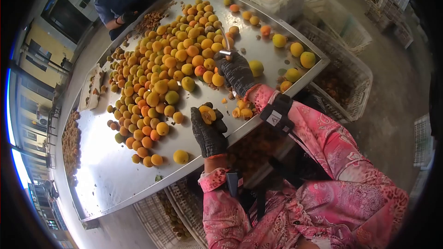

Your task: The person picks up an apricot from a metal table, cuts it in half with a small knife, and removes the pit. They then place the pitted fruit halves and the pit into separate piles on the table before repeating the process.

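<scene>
My feed shows the left hand [210, 134] gloved, fingers curled round the cut fruit [207, 115], flesh showing, just above the near edge of the metal table [104, 175]. Right hand [237, 71], also gloved, is closed on the slim metal tool [226, 52], its curved end pointing away, near the whole fruit [160, 86]. I'd judge the cut fruit light, soft, slick on its wet face, easily bruised: cradle it by the skin side, light pressure. Tool looks light and stiff; grip its handle.
</scene>
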{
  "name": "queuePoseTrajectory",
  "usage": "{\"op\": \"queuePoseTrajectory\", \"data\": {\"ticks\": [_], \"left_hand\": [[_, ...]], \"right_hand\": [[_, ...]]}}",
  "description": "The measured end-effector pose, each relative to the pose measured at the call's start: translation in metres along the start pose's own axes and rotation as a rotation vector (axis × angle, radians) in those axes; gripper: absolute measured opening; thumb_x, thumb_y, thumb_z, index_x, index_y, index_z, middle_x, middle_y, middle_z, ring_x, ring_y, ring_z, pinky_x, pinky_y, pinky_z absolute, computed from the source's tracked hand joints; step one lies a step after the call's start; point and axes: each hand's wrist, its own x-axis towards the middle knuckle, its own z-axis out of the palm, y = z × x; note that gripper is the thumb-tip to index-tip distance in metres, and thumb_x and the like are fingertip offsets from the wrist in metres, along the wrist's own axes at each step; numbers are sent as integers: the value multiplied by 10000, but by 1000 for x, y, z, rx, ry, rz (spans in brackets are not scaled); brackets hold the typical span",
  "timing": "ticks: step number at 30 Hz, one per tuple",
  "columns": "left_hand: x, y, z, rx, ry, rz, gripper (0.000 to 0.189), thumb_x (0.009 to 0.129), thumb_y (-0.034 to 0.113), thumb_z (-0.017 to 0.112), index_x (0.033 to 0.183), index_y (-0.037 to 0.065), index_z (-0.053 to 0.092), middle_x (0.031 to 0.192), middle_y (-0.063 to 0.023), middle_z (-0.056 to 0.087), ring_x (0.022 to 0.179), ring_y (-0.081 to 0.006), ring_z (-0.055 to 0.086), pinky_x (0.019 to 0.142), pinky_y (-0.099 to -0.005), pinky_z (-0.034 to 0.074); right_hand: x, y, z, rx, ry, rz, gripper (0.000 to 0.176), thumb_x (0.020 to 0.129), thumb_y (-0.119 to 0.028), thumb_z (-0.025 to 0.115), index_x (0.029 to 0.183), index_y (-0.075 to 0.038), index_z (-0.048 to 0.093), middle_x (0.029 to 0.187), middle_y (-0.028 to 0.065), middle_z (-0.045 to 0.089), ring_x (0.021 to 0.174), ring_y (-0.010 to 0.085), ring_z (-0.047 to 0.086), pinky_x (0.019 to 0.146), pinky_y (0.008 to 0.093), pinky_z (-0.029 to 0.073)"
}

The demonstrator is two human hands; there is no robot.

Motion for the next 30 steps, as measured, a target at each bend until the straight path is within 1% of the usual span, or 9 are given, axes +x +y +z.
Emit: {"op": "queuePoseTrajectory", "data": {"ticks": [2,4,6,11,18,21,22,24,30], "left_hand": [[-17,4,9,-16,13,19,514,874,531,412,970,44,548,657,-43,533,451,-107,432,382,-207,329],[-42,14,22,-46,-38,75,530,875,541,402,983,42,541,676,-49,535,463,-107,436,383,-207,325],[-74,25,36,-34,-83,84,543,876,534,407,1006,21,532,710,-67,540,530,-131,488,424,-217,375],[-103,14,49,289,-368,528,518,900,448,416,1068,-32,516,923,-133,592,844,-225,573,794,-345,451],[-101,-3,46,516,-388,703,445,933,364,390,1082,-34,521,1026,-149,577,955,-226,547,881,-352,403],[-108,-14,45,318,-238,614,412,924,340,427,1087,-25,529,1037,-129,590,970,-223,549,881,-344,405],[-109,-17,43,318,-238,616,412,924,340,427,1087,-25,529,1037,-129,590,970,-223,549,881,-344,405],[-110,-22,38,338,-154,561,471,930,400,404,1082,-29,527,1024,-133,590,974,-229,550,883,-349,410],[-111,3,42,94,-203,375,542,921,483,358,1129,-1,485,987,-147,579,922,-204,555,813,-307,445]], "right_hand": [[15,6,-9,-657,-133,-289,265,802,-199,621,1026,-62,586,834,75,636,746,197,612,673,302,486],[14,8,-11,-491,-160,-471,326,788,-245,627,1077,-99,589,942,109,633,847,274,610,731,365,485],[19,6,-12,-918,-209,-941,274,785,-201,637,1032,-84,614,898,111,640,801,252,618,685,332,492],[-7,-21,5,-903,-297,-717,244,752,-193,659,970,-90,620,870,119,637,796,291,615,697,365,497],[-18,-23,20,-810,-369,-969,207,775,-153,642,964,-77,606,764,99,632,685,253,620,593,326,489],[-22,-29,33,-223,-323,-195,60,801,-132,595,849,-95,591,609,1,532,446,89,476,404,231,379],[-24,-34,29,-223,-324,-197,60,801,-132,595,849,-95,591,609,1,532,446,89,476,404,231,379],[-35,-57,22,91,-221,257,118,803,-152,597,887,-77,562,651,32,568,428,128,496,373,266,404],[-38,-53,17,475,-220,421,39,828,-126,571,821,-120,533,576,-19,463,384,88,407,334,217,335]]}}
